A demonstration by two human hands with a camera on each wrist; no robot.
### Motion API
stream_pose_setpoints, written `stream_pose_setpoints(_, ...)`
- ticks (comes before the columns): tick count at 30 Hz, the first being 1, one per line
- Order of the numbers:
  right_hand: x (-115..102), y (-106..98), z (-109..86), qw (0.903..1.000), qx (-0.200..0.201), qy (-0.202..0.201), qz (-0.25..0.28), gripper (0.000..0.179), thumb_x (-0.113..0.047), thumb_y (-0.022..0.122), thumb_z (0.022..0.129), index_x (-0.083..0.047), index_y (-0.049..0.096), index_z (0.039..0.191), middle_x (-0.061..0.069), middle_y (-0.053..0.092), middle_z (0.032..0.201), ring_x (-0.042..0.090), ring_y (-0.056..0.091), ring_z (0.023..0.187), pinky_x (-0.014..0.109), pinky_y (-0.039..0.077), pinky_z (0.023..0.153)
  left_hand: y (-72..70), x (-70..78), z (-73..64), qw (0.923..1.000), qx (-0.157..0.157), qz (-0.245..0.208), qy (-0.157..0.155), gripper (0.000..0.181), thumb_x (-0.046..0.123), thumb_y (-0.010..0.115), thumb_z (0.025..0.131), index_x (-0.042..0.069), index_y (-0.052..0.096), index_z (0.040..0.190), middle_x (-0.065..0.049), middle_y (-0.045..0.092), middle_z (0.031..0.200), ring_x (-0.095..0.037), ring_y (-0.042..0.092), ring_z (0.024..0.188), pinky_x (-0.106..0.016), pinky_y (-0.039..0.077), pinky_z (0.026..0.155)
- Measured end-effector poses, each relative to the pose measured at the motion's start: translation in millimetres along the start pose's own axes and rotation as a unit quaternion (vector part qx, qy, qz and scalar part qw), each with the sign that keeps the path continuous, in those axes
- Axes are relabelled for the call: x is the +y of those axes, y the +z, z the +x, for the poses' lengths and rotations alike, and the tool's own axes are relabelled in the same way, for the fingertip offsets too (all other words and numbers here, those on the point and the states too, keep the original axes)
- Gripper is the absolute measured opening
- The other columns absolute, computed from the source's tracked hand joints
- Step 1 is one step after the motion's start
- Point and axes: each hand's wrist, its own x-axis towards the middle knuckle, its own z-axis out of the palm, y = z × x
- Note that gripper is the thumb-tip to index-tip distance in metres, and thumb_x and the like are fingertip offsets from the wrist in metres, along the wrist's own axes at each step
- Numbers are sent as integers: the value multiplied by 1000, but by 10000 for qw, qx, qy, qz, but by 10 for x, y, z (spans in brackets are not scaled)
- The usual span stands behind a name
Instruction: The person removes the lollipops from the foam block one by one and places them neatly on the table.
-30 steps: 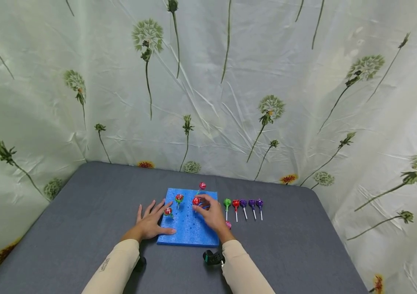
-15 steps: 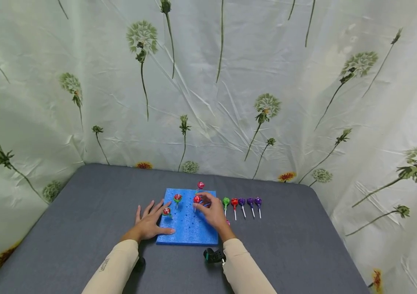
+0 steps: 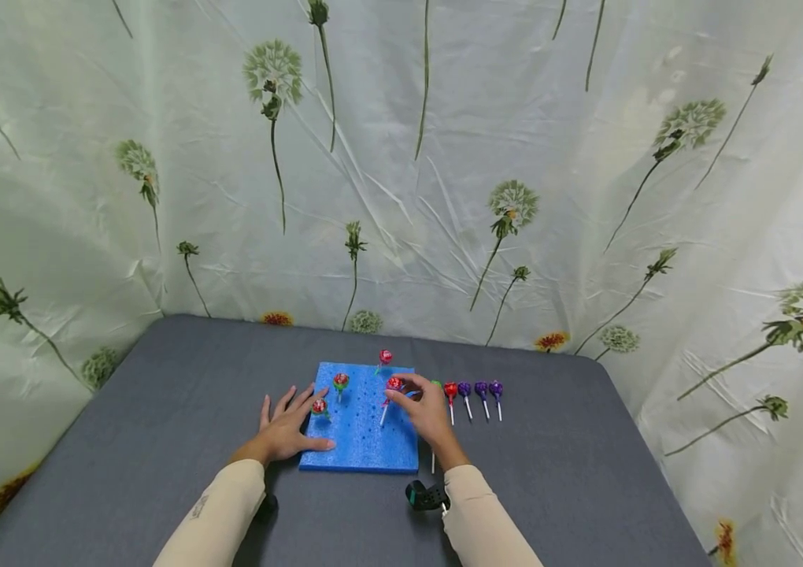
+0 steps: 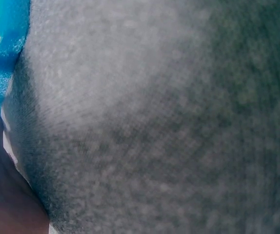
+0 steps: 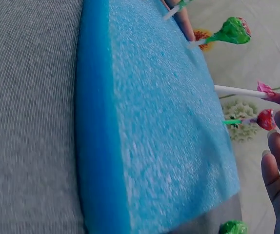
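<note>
A blue foam block (image 3: 355,449) lies on the table, dotted with small holes. My left hand (image 3: 284,433) rests on its left edge with fingers spread. My right hand (image 3: 426,409) pinches a lollipop (image 3: 394,383) with a red and pink wrapper by its head. Its white stick points down over the block; I cannot tell whether the tip touches. Two red-and-green lollipops, a front one (image 3: 320,406) and a farther one (image 3: 341,382), stand in the block. A red-pink lollipop (image 3: 386,357) stands at its back. The left wrist view shows mostly blurred grey cloth.
Right of the block lie a red lollipop (image 3: 451,390) and several purple lollipops (image 3: 481,389) in a row. A green lollipop (image 5: 233,227) there is partly hidden by my right hand. A white stick (image 3: 433,461) shows beneath my right wrist. A floral curtain hangs behind the grey table (image 3: 550,472).
My right hand has moved right with the lollipop, and more of its white stick shows now. It covers more of the green lollipop. The left hand has stayed in place.
</note>
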Motion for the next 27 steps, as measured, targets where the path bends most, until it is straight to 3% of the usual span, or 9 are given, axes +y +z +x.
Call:
stream_pose_setpoints(10,63,-136,-75,9997,206,-3,105,33,-17,74,86,-1,67,113,9,65,95,21,58,87,26,49,70,-9,-30,-4,10000,-30,-30,82,104,70,67,72,20,26,153,-18,18,158,-47,2,143,-65,-18,105)
stream_pose_setpoints(20,116,-327,-137,9990,404,-140,-93,23,-20,76,84,-9,71,104,4,67,89,19,59,83,26,48,69,0,9,-2,9998,9,-70,171,102,69,67,73,20,26,153,-16,18,159,-46,1,144,-65,-19,106)
stream_pose_setpoints(27,170,-422,-171,9992,378,12,-100,25,-18,75,85,-5,71,106,8,67,98,22,59,87,26,48,71,21,-19,16,10000,36,-2,87,105,73,66,71,21,25,153,-15,17,160,-44,1,144,-63,-20,106)
